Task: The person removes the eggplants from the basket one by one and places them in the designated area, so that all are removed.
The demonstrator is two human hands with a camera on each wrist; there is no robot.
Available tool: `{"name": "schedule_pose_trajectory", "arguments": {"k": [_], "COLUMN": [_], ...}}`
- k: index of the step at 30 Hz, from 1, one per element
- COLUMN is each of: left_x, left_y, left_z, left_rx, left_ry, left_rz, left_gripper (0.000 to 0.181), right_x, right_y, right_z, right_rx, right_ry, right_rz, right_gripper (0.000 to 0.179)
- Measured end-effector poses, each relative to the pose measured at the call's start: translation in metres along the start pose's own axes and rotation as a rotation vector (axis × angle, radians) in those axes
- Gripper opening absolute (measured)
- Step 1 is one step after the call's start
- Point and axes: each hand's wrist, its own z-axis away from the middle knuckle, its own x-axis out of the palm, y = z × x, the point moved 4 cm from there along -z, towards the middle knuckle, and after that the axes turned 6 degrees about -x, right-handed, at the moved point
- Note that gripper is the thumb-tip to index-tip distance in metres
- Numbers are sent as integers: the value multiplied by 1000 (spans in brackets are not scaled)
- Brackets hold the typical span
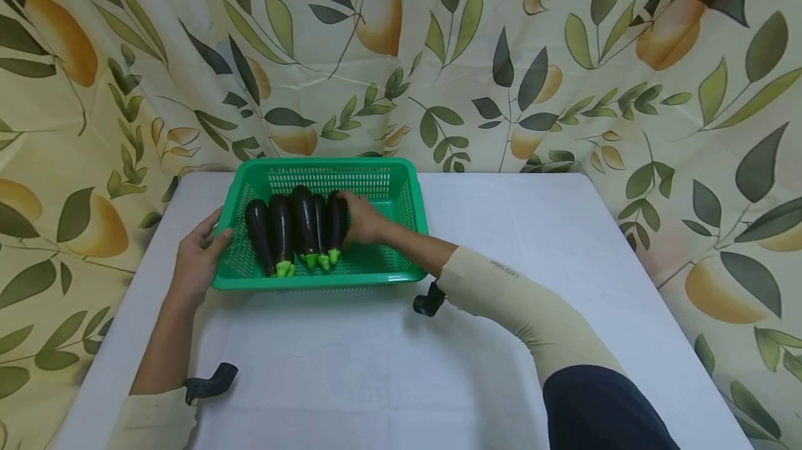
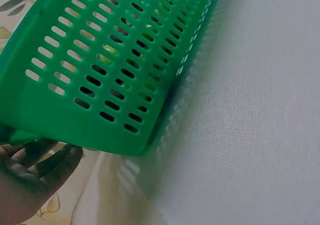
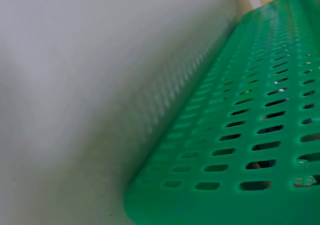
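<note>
A green plastic basket (image 1: 319, 283) with slotted walls stands on the table, and several dark purple eggplants (image 1: 305, 220) lie side by side in it, green stems toward the person. At the basket's left end, my left hand (image 1: 194, 258) grips the rim, thumb on top. Its fingers (image 2: 60, 170) show under the rim in the left wrist view. My right hand (image 1: 363, 220) reaches over the near wall into the basket and holds the rightmost eggplant (image 1: 337, 223) near its rounded far end. Only the slotted basket wall (image 3: 240, 145) fills the right wrist view, with that hand mostly hidden behind it.
The table (image 1: 501, 227) has a white cloth. A curtain (image 1: 401, 88) with a leaf and fruit print hangs behind and around it. Black wrist mounts (image 1: 213, 382) sit on both forearms over pale sleeves (image 1: 520, 297).
</note>
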Motion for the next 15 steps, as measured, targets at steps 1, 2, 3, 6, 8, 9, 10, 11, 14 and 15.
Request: {"name": "schedule_pose_trajectory", "arguments": {"k": [1,2,3,6,8,9,10,11,14,15], "left_x": [0,0,0,0,0,0,0,0,0,0], "left_y": [0,0,0,0,1,1,1,0,0,-1], "left_z": [0,0,0,0,0,0,0,0,0,0], "left_rx": [1,3,3,1,2,2,3,4,8,8], "left_ry": [-1,-3,-4,-5,-6,-6,-5,-5,-4,-3], "left_rz": [3,5,7,9,13,12,13,12,15,15], "left_gripper": [60,60,60,61,61,61,61,61,60,60], "right_x": [-2,-3,-5,-10,-13,-14,-15,-15,-16,-16], "right_y": [0,-1,-1,0,1,2,3,4,7,8], "right_z": [0,0,0,1,1,0,0,-1,-3,-4], "right_rx": [0,-3,-4,-4,5,11,15,19,26,30], "right_ry": [3,6,9,17,20,19,20,21,24,25], "right_rz": [-15,-29,-41,-79,-89,-93,-96,-99,-111,-118], "right_gripper": [105,103,102,96,92,90,88,86,81,79]}}
